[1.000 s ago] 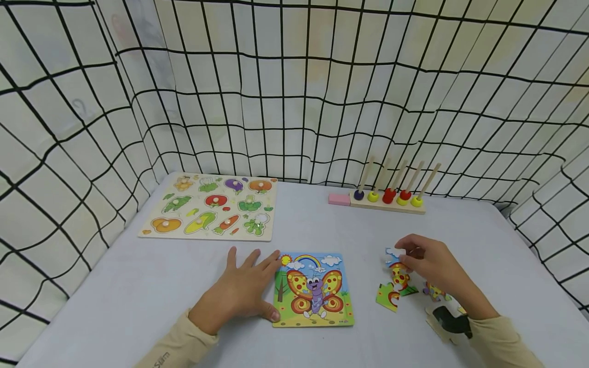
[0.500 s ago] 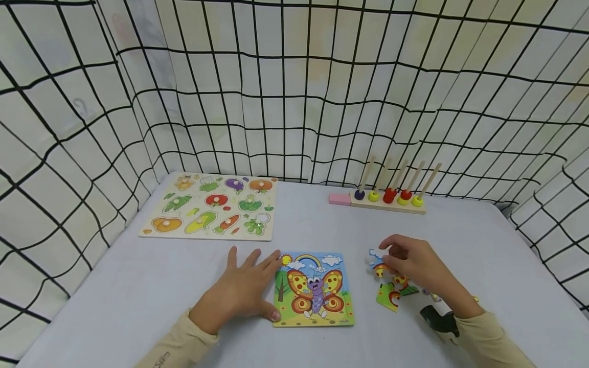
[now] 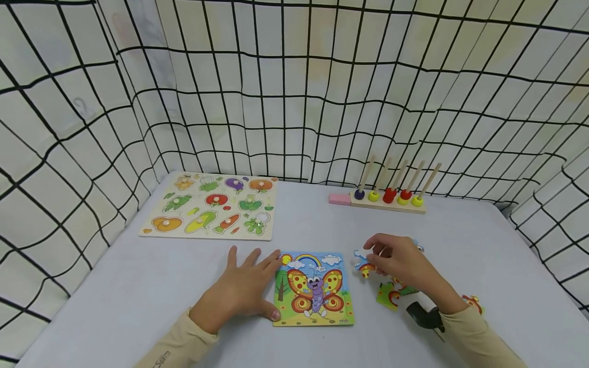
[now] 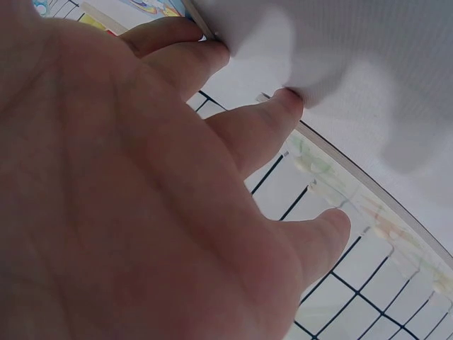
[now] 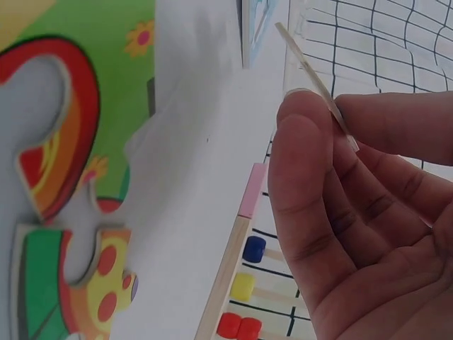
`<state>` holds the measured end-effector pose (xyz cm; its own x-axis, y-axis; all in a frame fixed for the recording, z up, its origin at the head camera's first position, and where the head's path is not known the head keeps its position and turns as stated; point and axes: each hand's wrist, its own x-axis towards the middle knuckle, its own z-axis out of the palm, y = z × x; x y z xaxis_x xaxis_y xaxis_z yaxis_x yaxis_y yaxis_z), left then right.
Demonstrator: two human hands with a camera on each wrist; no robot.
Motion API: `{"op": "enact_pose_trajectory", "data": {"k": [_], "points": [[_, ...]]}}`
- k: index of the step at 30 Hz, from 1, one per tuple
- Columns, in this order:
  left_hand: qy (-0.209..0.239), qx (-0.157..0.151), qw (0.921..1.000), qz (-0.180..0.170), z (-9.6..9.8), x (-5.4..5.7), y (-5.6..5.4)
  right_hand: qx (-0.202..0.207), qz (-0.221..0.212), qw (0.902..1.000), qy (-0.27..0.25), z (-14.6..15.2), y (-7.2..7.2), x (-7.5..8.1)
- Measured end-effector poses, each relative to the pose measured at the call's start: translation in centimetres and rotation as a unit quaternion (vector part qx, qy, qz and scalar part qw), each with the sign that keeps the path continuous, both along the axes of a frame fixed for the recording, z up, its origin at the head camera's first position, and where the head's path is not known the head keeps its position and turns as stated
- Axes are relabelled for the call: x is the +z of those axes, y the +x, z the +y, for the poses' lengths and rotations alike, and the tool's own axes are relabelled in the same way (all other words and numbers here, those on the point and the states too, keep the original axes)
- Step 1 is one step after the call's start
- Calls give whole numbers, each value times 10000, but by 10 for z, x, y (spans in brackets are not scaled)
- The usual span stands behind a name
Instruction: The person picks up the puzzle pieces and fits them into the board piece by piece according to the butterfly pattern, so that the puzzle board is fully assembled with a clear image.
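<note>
My left hand (image 3: pixel 239 294) lies with fingers spread at the left side of a square butterfly picture board (image 3: pixel 315 291), its thumb and index fingertip right at the edge. In the left wrist view, the palm (image 4: pixel 141 198) fills much of the picture. Right of the board, my right hand (image 3: pixel 402 260) pinches a jigsaw piece (image 3: pixel 361 261) with cloud and red wing print between thumb and fingers. The right wrist view shows that piece (image 5: pixel 316 81) almost edge-on. Below the hand lie a green jigsaw piece (image 3: pixel 385 296) and a yellow one with red dots (image 5: pixel 106 283).
Another jigsaw piece (image 3: pixel 474 302) lies beside the right sleeve, and a blue one (image 3: pixel 418 245) peeks out behind the right hand. A vegetable peg puzzle (image 3: pixel 207 236) lies back left. Back right stands a bead rack (image 3: pixel 377 204) with a pink end block (image 3: pixel 339 199). Black netting surrounds the table.
My right hand has moved left toward the butterfly board, carrying the jigsaw piece. Loose pieces beside the right wrist have come into sight. The left hand stays in place.
</note>
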<state>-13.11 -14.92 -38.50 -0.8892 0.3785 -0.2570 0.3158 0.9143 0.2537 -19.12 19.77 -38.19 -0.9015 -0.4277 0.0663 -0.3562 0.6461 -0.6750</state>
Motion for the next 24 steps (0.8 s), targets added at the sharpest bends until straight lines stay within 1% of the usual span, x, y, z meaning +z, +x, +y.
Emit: {"op": "enact_pose_trajectory", "data": {"k": [13, 24], "points": [[39, 37, 10000, -55, 0, 0, 0, 178, 177, 9997, -39, -20, -1, 1], [-1, -11, 10000, -21, -1, 1, 0, 410, 118, 9989, -199, -29, -4, -2]]}}
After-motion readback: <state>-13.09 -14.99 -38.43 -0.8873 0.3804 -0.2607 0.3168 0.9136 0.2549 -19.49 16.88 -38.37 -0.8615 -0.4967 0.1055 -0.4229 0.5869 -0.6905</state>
